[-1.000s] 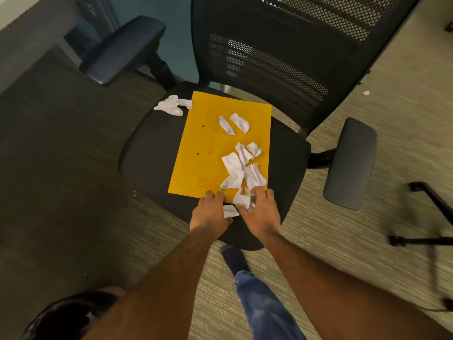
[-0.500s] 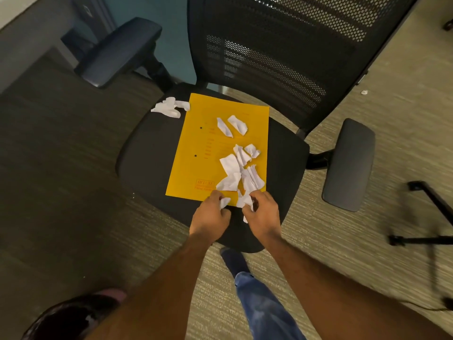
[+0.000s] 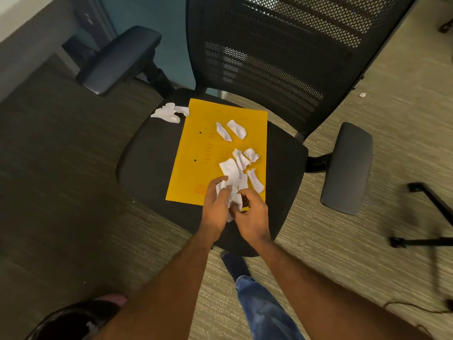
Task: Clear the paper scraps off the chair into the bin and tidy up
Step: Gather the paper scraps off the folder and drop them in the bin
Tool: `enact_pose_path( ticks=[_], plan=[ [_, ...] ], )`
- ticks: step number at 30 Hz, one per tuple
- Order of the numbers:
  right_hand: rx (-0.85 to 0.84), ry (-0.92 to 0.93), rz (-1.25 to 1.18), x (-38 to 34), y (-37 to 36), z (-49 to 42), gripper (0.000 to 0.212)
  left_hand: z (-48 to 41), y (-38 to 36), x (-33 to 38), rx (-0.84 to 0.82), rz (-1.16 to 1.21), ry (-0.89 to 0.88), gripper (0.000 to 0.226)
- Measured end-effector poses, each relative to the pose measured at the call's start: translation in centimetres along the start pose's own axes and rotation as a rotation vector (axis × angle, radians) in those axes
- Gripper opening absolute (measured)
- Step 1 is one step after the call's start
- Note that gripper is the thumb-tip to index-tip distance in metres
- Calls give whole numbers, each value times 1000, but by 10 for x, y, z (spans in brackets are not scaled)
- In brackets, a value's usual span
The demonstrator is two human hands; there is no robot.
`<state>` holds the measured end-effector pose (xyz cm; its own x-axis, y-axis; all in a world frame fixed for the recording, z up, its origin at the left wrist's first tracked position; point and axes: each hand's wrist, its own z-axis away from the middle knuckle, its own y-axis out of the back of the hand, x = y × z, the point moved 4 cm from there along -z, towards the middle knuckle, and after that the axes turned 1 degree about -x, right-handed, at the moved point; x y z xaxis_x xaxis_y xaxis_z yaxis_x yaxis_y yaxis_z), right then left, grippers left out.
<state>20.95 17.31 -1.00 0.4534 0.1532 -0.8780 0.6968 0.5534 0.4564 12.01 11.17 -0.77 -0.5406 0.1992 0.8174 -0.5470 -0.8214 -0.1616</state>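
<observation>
A black office chair seat [image 3: 152, 165] carries a yellow folder [image 3: 196, 146] strewn with several white paper scraps [image 3: 236, 128]. A crumpled white scrap [image 3: 169, 112] lies on the seat off the folder's far left corner. Both hands meet at the folder's near edge. My left hand [image 3: 215, 207] is closed on gathered scraps [image 3: 221, 186]. My right hand [image 3: 252, 217] pinches scraps [image 3: 235, 201] too, pressed against the left hand. More loose scraps [image 3: 235, 168] lie just beyond my fingers.
The chair's mesh back [image 3: 282, 52] rises behind, with armrests left [image 3: 120, 60] and right [image 3: 348, 168]. A dark bin with a black liner [image 3: 76, 320] sits at the bottom left. One scrap [image 3: 362, 94] lies on the carpet at right. A black stand leg [image 3: 431, 207] is at far right.
Both hands have closed over the nearest scraps and lifted them off the folder's front edge, coming together. The loose pile near the edge is smaller.
</observation>
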Motion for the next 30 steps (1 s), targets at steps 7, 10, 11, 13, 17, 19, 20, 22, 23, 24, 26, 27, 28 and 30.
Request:
enact_pose_path(
  ticks=[7,10,11,13,17,19,20,22,23,24,26,27,28,30],
  plan=[
    [-18,95,6,-12,-7,1,22,-6,4,-3,86,159,69,25],
    [-45,135,-24,-15,-10,0,23,-9,11,-6,178,238,117,27],
    [-55,158,-37,-17,-11,-1,25,-11,14,-7,206,274,134,25],
    [-85,204,-63,-23,-12,-4,29,-15,18,-7,244,374,181,23],
    [-8,229,-10,-31,-2,-13,28,-22,22,-2,237,561,251,26],
    [81,184,124,-28,6,-22,34,-24,25,-1,232,576,268,16],
    [109,153,243,-26,9,-27,41,-25,27,-2,227,578,272,12],
    [82,60,492,-20,10,-40,60,-27,30,-2,222,586,273,12],
    [41,0,581,-17,9,-44,69,-28,32,-2,220,583,270,15],
    [1,-63,642,-14,7,-48,78,-29,33,-2,217,580,269,17],
    [-56,-188,707,-10,2,-53,96,-30,35,-2,215,579,267,21],
    [-77,-244,720,-8,-1,-54,103,-30,35,-1,215,581,267,21],
    [-93,-290,728,-6,-3,-54,108,-30,36,-1,216,588,267,22],
    [-106,-338,718,-3,-8,-55,112,-32,37,-1,220,589,270,22]
  ],
)
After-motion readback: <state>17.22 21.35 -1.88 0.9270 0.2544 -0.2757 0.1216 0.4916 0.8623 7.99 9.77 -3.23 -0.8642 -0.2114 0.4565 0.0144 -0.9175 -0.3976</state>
